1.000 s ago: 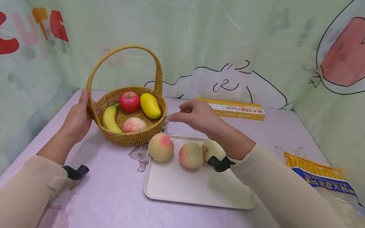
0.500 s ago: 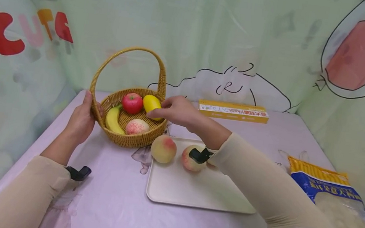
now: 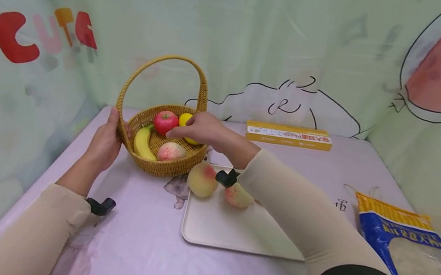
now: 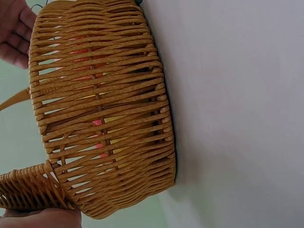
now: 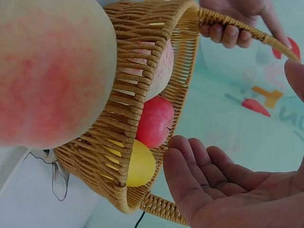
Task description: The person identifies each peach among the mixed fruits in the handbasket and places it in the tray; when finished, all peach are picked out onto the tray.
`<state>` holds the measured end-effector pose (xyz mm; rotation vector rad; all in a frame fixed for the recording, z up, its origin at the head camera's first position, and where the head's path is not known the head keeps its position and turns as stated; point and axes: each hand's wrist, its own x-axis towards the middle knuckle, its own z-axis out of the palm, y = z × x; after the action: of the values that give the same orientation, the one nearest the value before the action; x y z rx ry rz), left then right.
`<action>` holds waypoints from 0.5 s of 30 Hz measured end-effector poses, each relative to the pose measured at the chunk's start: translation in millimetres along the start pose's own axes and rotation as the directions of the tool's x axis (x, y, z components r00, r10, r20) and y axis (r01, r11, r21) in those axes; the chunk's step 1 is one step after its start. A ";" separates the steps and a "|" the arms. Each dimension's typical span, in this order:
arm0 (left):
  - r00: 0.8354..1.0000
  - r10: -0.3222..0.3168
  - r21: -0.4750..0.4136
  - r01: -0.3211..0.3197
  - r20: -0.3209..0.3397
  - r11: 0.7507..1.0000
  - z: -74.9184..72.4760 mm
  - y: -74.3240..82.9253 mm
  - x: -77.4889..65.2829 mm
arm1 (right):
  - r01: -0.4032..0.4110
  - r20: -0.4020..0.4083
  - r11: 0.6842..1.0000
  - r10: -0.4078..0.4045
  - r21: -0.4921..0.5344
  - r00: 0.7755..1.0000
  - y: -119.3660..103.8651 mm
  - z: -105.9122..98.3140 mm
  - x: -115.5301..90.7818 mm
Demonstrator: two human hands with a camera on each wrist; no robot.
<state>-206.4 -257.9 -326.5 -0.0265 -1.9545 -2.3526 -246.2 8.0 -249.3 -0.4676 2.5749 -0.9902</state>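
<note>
A wicker basket [image 3: 164, 168] with a tall handle stands at the back left. My left hand [image 3: 105, 144] grips the base of its handle on the left side. Inside lie a red apple [image 3: 165, 122], a banana [image 3: 143, 143], a pink-speckled peach [image 3: 171, 152] and a yellow mango [image 3: 185, 119], partly hidden by my right hand [image 3: 209, 131]. That hand hovers over the basket's right side, its fingers loosely extended and nothing in them, as the right wrist view shows. Two peaches, one blushed red [image 3: 201, 180] and one paler [image 3: 238, 197], sit by the tray's back left.
The white tray [image 3: 228, 234] lies in front of the basket, partly under my right forearm. A yellow pasta box [image 3: 289, 136] stands at the back. On the right lies a blue and yellow bag [image 3: 410, 255]. Printed curtains enclose the table's back and sides.
My right hand has moved left from beside the basket to over it, now covering part of the mango. My sleeve now hides the third peach on the tray. The left hand keeps its grip.
</note>
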 end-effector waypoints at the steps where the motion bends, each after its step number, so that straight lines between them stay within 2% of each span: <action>1: 1.000 -0.003 0.004 0.003 -0.002 1.000 0.1 0.4 0.2 | -0.001 0.006 1.000 0.001 -0.004 1.000 -0.9 1.2 3.1; 6: 1.000 -0.016 0.007 0.016 -0.010 1.000 0.0 0.8 1.9 | -0.007 0.034 1.000 0.007 0.007 0.999 -1.6 4.8 17.2; 15: 1.000 -0.029 0.036 0.030 -0.012 0.999 -3.6 -1.4 2.4 | -0.037 0.158 0.999 0.034 0.012 0.987 -0.5 8.8 40.6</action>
<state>-208.8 -261.3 -328.4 0.0181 -2.0055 -2.3295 -278.3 -14.3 -263.1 -0.4745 2.4249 -0.9210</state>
